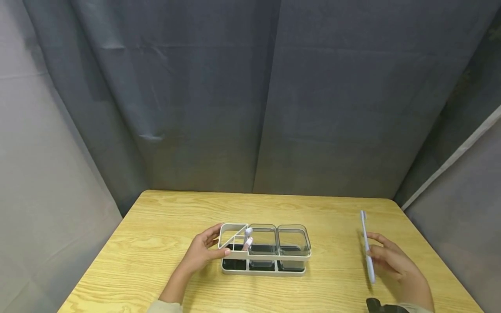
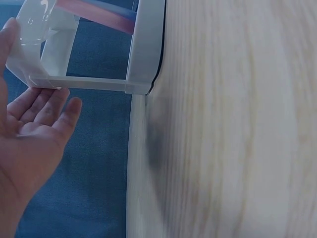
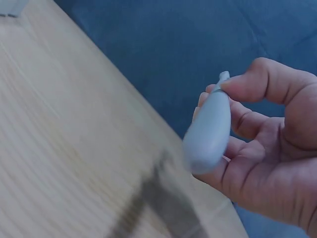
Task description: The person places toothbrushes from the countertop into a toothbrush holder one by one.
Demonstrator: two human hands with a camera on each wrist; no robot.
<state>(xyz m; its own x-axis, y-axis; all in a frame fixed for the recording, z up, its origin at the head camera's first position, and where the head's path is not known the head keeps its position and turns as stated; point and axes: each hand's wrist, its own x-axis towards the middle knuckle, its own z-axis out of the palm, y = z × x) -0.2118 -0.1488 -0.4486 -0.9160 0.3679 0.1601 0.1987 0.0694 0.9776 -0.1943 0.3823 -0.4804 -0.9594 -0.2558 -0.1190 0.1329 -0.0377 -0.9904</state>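
Note:
A white bathroom organizer (image 1: 270, 256) stands upright on the table, with a divided section at its left end and two clear cups (image 1: 293, 239) beside it. My left hand (image 1: 199, 252) grips that left end, thumb at the front and fingers behind. A slim pink item (image 2: 99, 15) and a bluish one stand slanted in the divided section; their kind is unclear. Off to the right, my right hand (image 1: 395, 263) pinches a pale blue toothbrush (image 1: 369, 256) above the table, bristle end up and away. Its thick handle end (image 3: 208, 136) faces the right wrist camera.
The wooden table (image 1: 156, 243) has rounded far corners. Grey curtains (image 1: 195, 108) hang behind it, with lighter cloth at both sides. A black strap or device (image 1: 381, 306) shows at the right wrist.

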